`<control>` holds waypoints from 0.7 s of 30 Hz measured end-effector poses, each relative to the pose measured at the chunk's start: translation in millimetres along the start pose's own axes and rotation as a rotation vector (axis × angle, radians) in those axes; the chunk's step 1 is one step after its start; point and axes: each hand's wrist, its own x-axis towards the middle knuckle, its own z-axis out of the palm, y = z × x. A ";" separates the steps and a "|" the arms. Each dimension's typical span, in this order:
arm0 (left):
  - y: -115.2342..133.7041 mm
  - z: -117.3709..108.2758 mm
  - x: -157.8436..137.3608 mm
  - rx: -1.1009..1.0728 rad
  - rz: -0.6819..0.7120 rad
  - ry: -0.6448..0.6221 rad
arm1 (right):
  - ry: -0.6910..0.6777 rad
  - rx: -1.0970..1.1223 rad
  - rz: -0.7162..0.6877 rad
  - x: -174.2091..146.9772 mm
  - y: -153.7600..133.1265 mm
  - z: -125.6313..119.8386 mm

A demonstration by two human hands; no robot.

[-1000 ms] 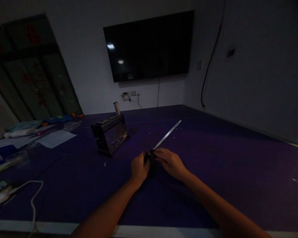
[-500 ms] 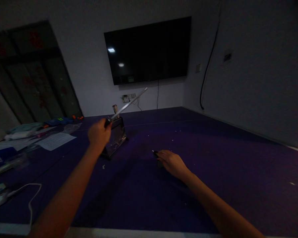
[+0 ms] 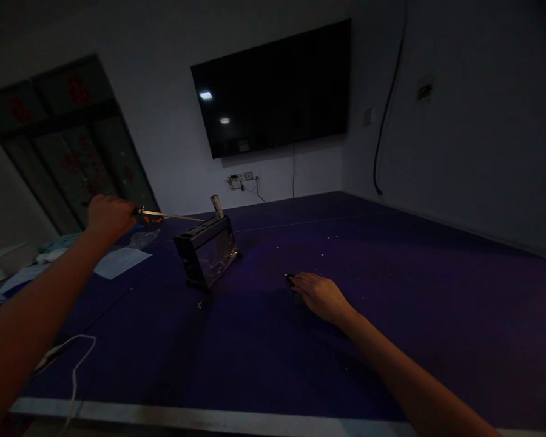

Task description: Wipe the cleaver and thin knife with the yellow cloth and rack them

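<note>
My left hand (image 3: 111,215), raised at the left, is closed round the black handle of a sharpening steel (image 3: 170,215). Its thin rod points right, and the tip appears close to the top of a black knife block (image 3: 212,227) with a see-through side. A patterned handle (image 3: 217,206) sticks up from a slot at the block's far end. My right hand (image 3: 321,294) rests low on the purple table (image 3: 255,340), its fingers curled over a small dark object (image 3: 290,279). Most of that object is hidden under the fingers.
Papers (image 3: 122,262), a clear plastic bag (image 3: 143,239) and cloths lie at the left. A white cable (image 3: 75,370) runs over the front edge. Small white scraps (image 3: 322,254) dot the tabletop. A television (image 3: 277,91) hangs on the wall behind.
My left hand has swung left and up with the sharpening steel, which has tilted from steeply upward to nearly level. The knife block's top now shows. My right hand stays over the dark object.
</note>
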 end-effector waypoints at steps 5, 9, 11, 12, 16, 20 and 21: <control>-3.1 -1.8 5.2 0.054 0.012 -0.012 | -0.009 -0.015 -0.010 0.4 -0.7 -2.5; -2.7 -1.8 9.1 0.060 0.053 -0.034 | -0.007 -0.039 -0.011 0.4 0.7 -3.2; -2.9 -1.4 11.0 0.058 0.071 -0.013 | -0.002 -0.052 -0.009 0.2 1.6 -2.9; -3.3 -1.4 12.1 0.075 0.084 -0.010 | 0.002 -0.054 -0.007 0.1 1.9 -2.6; -6.8 -2.2 18.1 0.231 0.188 -0.061 | 0.006 -0.064 -0.005 -0.2 1.7 -1.1; -11.6 -0.7 24.9 0.291 0.263 -0.021 | 0.004 -0.076 0.006 0.0 -0.1 -2.0; -12.3 -0.3 26.5 0.295 0.274 -0.010 | 0.004 -0.073 0.009 0.1 -0.6 -2.7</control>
